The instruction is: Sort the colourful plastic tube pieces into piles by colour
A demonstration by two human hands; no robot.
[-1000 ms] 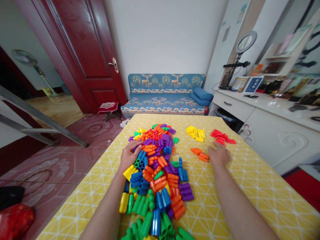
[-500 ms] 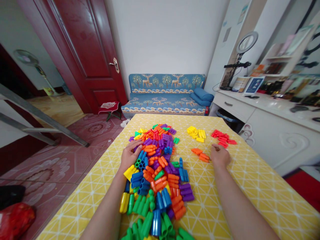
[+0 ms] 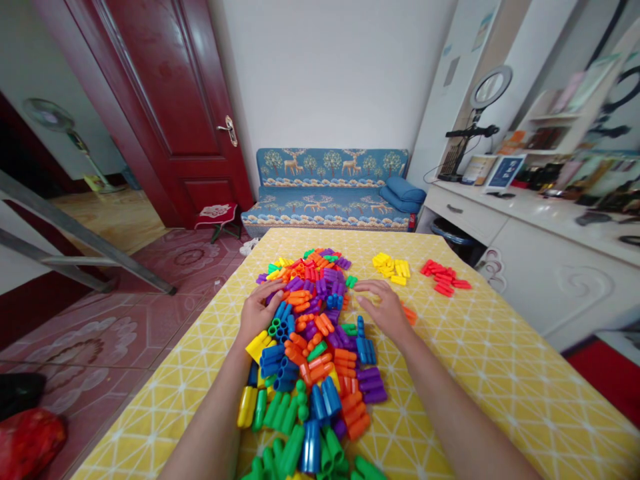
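A long heap of plastic pieces in purple, orange, blue, green, yellow and red (image 3: 320, 353) lies on the yellow patterned tablecloth. My left hand (image 3: 259, 310) rests against the heap's left edge, fingers apart, beside blue and purple pieces. Right of the heap, my right hand (image 3: 384, 308) hovers with thumb and fingers apart and nothing between them, near a small green piece (image 3: 351, 281). Orange pieces (image 3: 410, 313) are partly hidden behind it. Farther off lie a yellow group (image 3: 391, 267) and a red group (image 3: 444, 277).
Beyond the table (image 3: 480, 333) is a blue sofa (image 3: 330, 193). A white cabinet (image 3: 530, 247) with a ring light (image 3: 491, 87) and bottles stands at the right. On the left are a metal ladder frame (image 3: 90, 263), a red stool (image 3: 217, 213) and a red door (image 3: 170, 87).
My right hand has moved left from beside the orange and red groups to the heap's right side, and its fingers have opened. My left hand has stayed in place.
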